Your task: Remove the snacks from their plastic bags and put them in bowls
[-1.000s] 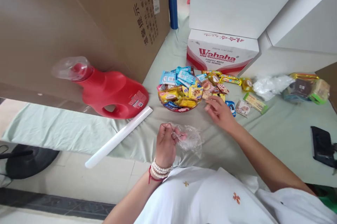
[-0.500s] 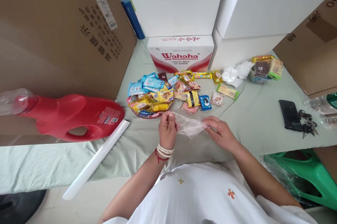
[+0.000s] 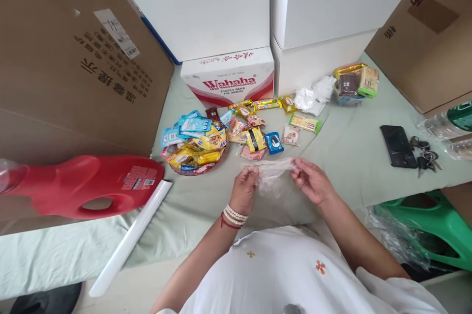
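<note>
A clear plastic bag (image 3: 273, 181) is stretched between my two hands, above the front part of the cloth-covered table. My left hand (image 3: 245, 187) pinches its left side, and my right hand (image 3: 310, 179) pinches its upper right corner. Just beyond the bag lie loose wrapped snacks, among them a blue packet (image 3: 274, 143), a yellow and black packet (image 3: 255, 140) and a green-ended bar (image 3: 305, 123). Left of them, a round dish (image 3: 224, 157) is heaped with blue and yellow snack packets. A filled clear bag of snacks (image 3: 354, 83) sits at the back right.
Crumpled white plastic bags (image 3: 313, 95) lie near a Wahaha carton (image 3: 228, 75). A red jug (image 3: 84, 184) and a white strip (image 3: 131, 240) are at left. On the right are a black phone (image 3: 398, 146), keys (image 3: 427, 156) and plastic bottles (image 3: 448, 125); below stands a green stool (image 3: 435, 235).
My hands have spread the bag wider, its upper edge now drawn out straighter between them. The camera view has shifted, so the table things appear further left.
</note>
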The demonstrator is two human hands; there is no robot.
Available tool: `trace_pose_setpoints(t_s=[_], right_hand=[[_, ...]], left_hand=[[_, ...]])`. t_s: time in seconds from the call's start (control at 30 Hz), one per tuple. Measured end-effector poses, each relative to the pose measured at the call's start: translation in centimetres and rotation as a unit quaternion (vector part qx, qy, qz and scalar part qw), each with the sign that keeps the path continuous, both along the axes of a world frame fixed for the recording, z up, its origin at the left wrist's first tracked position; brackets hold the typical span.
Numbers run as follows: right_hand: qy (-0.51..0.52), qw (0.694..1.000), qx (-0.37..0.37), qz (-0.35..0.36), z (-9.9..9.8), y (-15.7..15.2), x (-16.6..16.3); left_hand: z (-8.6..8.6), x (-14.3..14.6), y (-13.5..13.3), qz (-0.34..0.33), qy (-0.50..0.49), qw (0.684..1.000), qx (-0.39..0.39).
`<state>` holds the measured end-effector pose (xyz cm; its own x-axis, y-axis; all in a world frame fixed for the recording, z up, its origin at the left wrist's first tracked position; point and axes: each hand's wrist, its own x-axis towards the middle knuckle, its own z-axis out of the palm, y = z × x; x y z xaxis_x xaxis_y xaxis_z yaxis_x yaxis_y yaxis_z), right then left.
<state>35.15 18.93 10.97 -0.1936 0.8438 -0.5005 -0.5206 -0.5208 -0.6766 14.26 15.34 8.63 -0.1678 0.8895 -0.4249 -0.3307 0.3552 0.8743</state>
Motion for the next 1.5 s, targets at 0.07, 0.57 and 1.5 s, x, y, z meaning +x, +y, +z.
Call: trace_pose_setpoints(t_s=[0.07, 0.57, 1.5], right_hand=[[-0.011, 0.996, 0.044, -0.080, -0.3, 0.0, 0.7], [-0.247, 0.955, 0.092, 0.134, -4.1, -1.8, -1.3], [-0.143, 0.981, -0.009, 0.129, -3.7, -1.4, -5.1]], left_hand=[[-0.4, 0.9, -0.1, 0.025, -0.002, 1.000, 0.005], [-1.9, -0.8, -0.9, 0.090, -0.039, 0.994, -0.052], [-0.1, -5.2, -1.3, 0.035, -0.149, 0.986, -0.071]])
